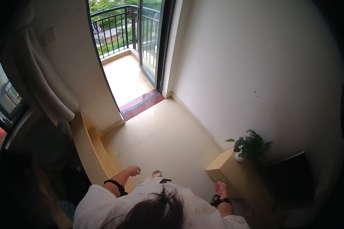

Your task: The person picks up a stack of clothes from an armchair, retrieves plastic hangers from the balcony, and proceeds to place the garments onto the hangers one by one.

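Both hands out at the sides, between a wooden shelf (82, 149) on the left and a wooden cabinet (229, 168) on the right.

The left hand (135, 170) is near the shelf's near end, fingers bent; the right hand (220, 187) is just beside the cabinet, fingers curled. Whether either is clenched or released, I cannot tell. Each forearm wears a black strap (116, 187). A plant (252, 145) in a white pot (239, 157) stands on the cabinet, against the right wall (256, 68). Far ahead, past the tiled floor (168, 145), a glass door (149, 42) stands open onto a railed balcony (122, 76); a pale curtain (46, 80) hangs at the left.
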Available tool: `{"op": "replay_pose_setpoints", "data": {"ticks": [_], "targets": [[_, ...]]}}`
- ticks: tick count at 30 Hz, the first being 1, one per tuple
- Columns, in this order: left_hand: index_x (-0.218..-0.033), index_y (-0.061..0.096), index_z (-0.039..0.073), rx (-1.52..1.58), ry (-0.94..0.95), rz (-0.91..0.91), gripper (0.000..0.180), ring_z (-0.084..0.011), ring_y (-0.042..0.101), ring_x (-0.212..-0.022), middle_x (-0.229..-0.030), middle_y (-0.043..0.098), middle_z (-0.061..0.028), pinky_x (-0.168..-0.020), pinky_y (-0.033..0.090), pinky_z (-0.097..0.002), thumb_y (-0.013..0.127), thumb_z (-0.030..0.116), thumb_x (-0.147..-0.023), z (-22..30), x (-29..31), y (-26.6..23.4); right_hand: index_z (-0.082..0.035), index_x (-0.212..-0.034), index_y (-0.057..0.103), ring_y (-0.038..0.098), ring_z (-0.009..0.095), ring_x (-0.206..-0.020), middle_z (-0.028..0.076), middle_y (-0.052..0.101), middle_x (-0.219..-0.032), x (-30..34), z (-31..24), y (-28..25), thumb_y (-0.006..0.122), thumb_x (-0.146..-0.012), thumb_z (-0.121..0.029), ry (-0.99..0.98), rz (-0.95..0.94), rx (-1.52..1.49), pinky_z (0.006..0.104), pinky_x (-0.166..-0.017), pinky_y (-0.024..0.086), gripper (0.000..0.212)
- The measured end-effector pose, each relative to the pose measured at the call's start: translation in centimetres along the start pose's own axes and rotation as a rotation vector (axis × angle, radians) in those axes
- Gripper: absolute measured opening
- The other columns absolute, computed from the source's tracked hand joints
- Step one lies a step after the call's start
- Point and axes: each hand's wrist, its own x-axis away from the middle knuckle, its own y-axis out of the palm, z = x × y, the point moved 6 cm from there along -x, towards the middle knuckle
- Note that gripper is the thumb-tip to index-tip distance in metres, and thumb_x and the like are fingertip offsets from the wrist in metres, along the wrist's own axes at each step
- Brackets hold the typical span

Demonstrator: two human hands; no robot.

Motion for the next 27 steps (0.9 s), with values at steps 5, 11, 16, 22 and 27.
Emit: {"op": "replay_pose_setpoints", "data": {"ticks": [5, 11, 16, 22, 27], "targets": [[-0.093, 0.054, 0.008, 0.031, -0.005, 0.142, 0.028, -0.0244, 0.055, -0.071, -0.079, 0.057, -0.0119, -0.063, 0.044, -0.0331, 0.051, 0.022, -0.07, 2.3, -3.7, -9.1, -0.004, -0.092, 0.05, 0.053, 0.011, -0.059, 0.004, 0.055, -0.076, -3.3, -17.6, 12.1, 0.047, -0.075, -0.014, -0.382, -0.16, 0.097, 0.0201, -0.048, 0.042, 0.019], [-0.09, 0.055, 0.009, 0.054, 0.006, 0.247, 0.026, -0.0271, 0.052, -0.081, -0.086, 0.056, -0.0123, -0.073, 0.04, -0.0336, 0.05, 0.023, -0.069, 3.1, -8.4, -16.1, -0.004, -0.091, 0.051, 0.053, 0.01, -0.063, 0.004, 0.056, -0.08, -8.0, -31.4, 25.7, 0.048, -0.076, -0.016, -0.483, -0.344, 0.359, 0.0176, -0.051, 0.041, 0.02], [-0.09, 0.055, 0.007, 0.312, -0.235, 0.325, 0.025, -0.0204, 0.057, -0.065, -0.078, 0.057, -0.0117, -0.061, 0.045, -0.0309, 0.049, 0.019, -0.069, -1.9, -12.0, -18.5, -0.006, -0.091, 0.052, 0.052, 0.009, -0.065, 0.003, 0.056, -0.08, -13.9, -42.3, 37.6, 0.045, -0.078, -0.017, -0.53, -0.495, 0.426, 0.0191, -0.054, 0.041, 0.019], [-0.092, 0.054, 0.005, 0.614, -0.476, 0.259, 0.027, -0.0164, 0.056, -0.059, -0.077, 0.057, -0.0068, -0.049, 0.045, -0.0271, 0.048, 0.019, -0.07, -0.3, -11.7, -24.6, -0.007, -0.091, 0.053, 0.052, 0.01, -0.066, 0.003, 0.057, -0.081, -15.0, -51.0, 52.9, 0.044, -0.078, -0.018, -0.585, -0.719, 0.613, 0.0206, -0.056, 0.042, 0.019], [-0.093, 0.054, 0.005, 0.79, -0.395, 0.408, 0.027, -0.0162, 0.057, -0.06, -0.076, 0.057, -0.0076, -0.048, 0.044, -0.0263, 0.049, 0.018, -0.07, -0.5, -15.2, -30.7, -0.006, -0.091, 0.053, 0.052, 0.009, -0.067, 0.003, 0.056, -0.081, -15.8, -55.3, 64.0, 0.046, -0.077, -0.019, -0.547, -0.827, 0.658, 0.0205, -0.057, 0.042, 0.02]]}}
